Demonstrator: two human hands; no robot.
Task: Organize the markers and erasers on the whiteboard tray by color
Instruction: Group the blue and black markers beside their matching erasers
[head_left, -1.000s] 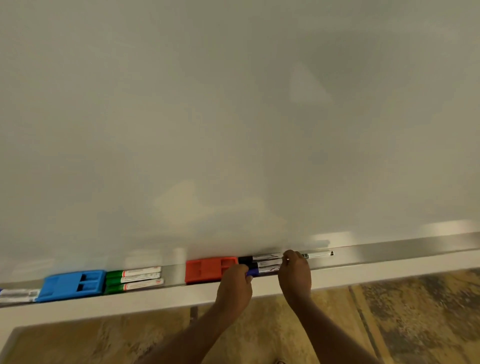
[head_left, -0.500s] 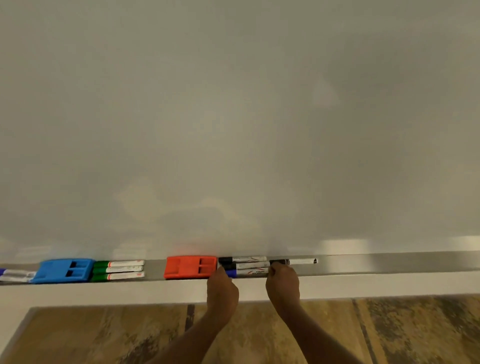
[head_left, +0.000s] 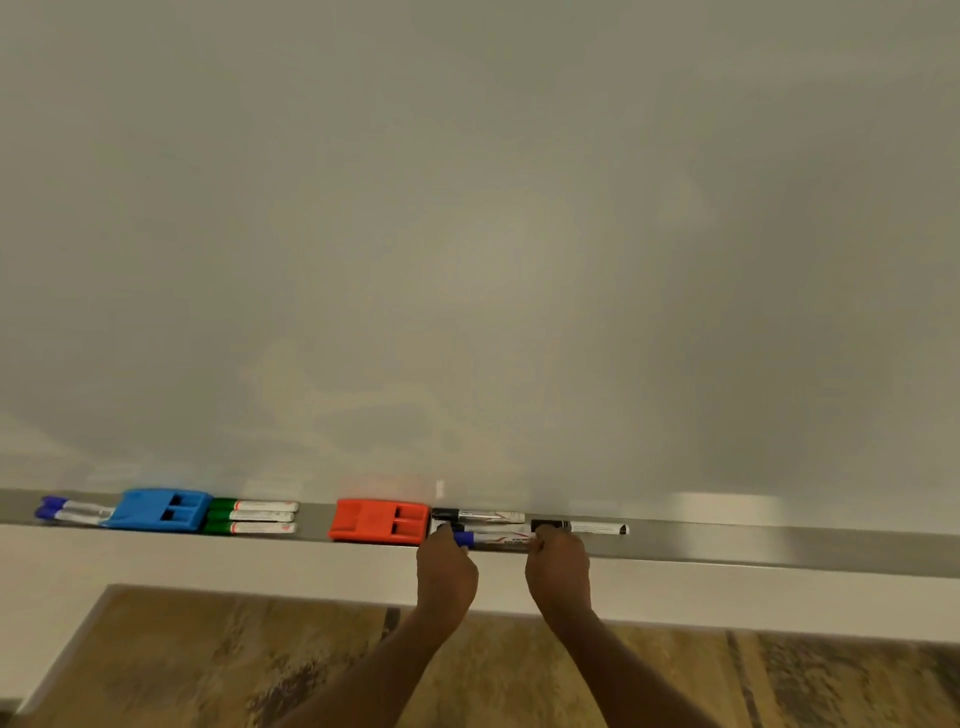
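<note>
Head view: just right of the red eraser (head_left: 379, 521), left hand (head_left: 447, 566) and right hand (head_left: 558, 566) pinch the blue marker (head_left: 498, 541) by its ends. It looks light, stiff and slippery, so mid-barrel is likely the safer hold.

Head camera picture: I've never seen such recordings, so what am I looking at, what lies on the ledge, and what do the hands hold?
No machine: a person wears the camera on the head, looking down at their own bare hands at a whiteboard. On its tray lie, left to right, two blue markers, a blue eraser, three green markers, a red eraser and black markers. The left hand and right hand appear to pinch opposite ends of one blue-capped marker.
</note>
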